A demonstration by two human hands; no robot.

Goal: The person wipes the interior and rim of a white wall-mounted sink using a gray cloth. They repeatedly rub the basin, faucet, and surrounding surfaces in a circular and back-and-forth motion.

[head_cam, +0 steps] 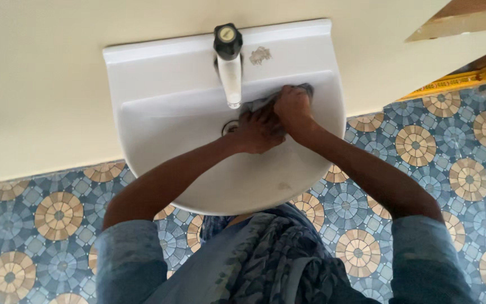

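Note:
Both my hands are inside a white wall-mounted sink (158, 121), just right of the tap (229, 62). My right hand (293, 110) is closed on a grey cloth (260, 102) bunched against the basin's back wall. My left hand (259, 132) is curled around the same cloth from below, touching the right hand. Beside my left hand the drain (230, 127) shows only in part. Most of the cloth is hidden by my fingers.
The tap has a black round top and a chrome spout. A brownish smudge (260, 55) marks the sink's back ledge. A cream wall is behind; patterned blue and tan floor tiles (451, 152) lie below. A wooden frame with a yellow strip (457, 81) is at the upper right.

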